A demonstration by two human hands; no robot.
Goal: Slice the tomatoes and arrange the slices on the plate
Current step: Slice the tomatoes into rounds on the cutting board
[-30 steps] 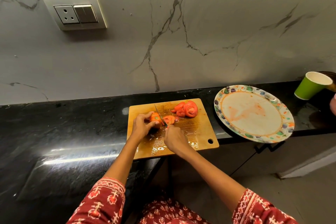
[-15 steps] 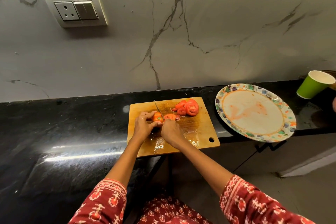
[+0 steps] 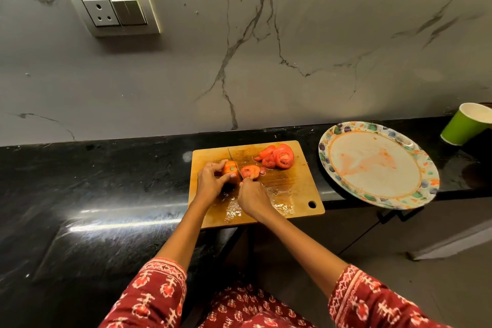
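left hand (image 3: 210,181) grips tomato (image 3: 230,170); right hand (image 3: 253,198) holds knife (image 3: 234,161).

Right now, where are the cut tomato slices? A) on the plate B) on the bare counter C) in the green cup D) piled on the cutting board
D: the cut slices lie piled at the far side of the cutting board, while the plate holds only juice smears.
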